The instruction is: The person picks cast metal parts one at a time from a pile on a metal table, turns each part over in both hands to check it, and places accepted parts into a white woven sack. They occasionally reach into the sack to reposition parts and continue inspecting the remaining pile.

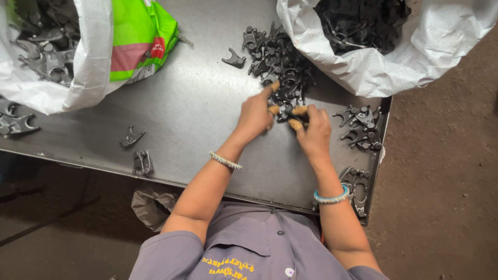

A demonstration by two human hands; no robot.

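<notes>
Both hands meet over a steel table [197, 109]; the left hand [255, 113] and right hand [313, 129] pinch one small dark metal part [285, 110] between taped fingertips, at the near edge of a heap of like parts [277, 59]. A white sack [394, 62] of the same pieces (mouth open) lies just beyond; a second sack [88, 62] lies far left; loose parts [361, 127] lie right of the right hand.

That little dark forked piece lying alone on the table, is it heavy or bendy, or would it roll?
Probably stiff: the forked piece looks like solid dark metal with thick arms. Likely heavy for its size, for that reason. It lies flat on the table, so it should slide, not roll. The right hand pinches a similar part.
</notes>
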